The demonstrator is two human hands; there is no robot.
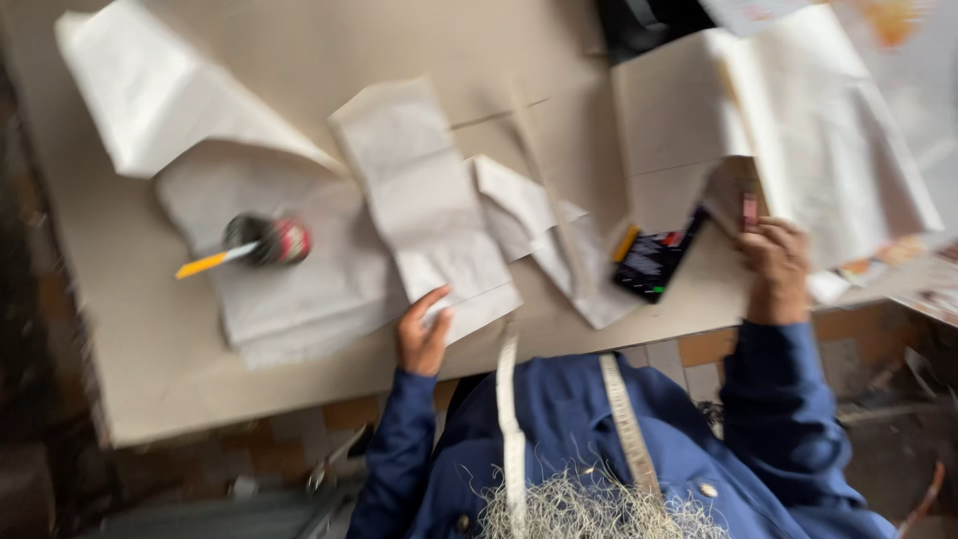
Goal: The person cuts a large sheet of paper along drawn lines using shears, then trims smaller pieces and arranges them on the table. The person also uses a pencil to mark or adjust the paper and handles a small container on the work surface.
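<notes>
Left hand: the left hand (423,334) sits low centre, fingers spread flat and pressing the bottom end of a long folded paper strip (424,195); nothing clenched.
Right hand: the right hand (773,268), right of centre, is curled around the lower edge of a big white sheet (808,120), pinching it; a small pink thing shows just above the fingers, too blurred to name.
Paper strip: pale, creased, rectangular, running from mid-frame down to the left fingertips, lying over a wider crumpled sheet (299,269).
Table: a flat matte beige table (130,339), its front edge cutting across the lower frame.
Pot: a small round dark pot (267,240) with a red band, left of centre, a yellow-handled tool (210,263) poking out; well apart from the left hand.
Dark packet: a flat black packet (654,262) with bright marks lies between the hands, nearer the right.
Tape: a pale measuring tape (511,399) hangs over the blue jacket (589,419).
Hard to see: the whole view is motion-blurred; the upper right papers are cut off by the frame.
</notes>
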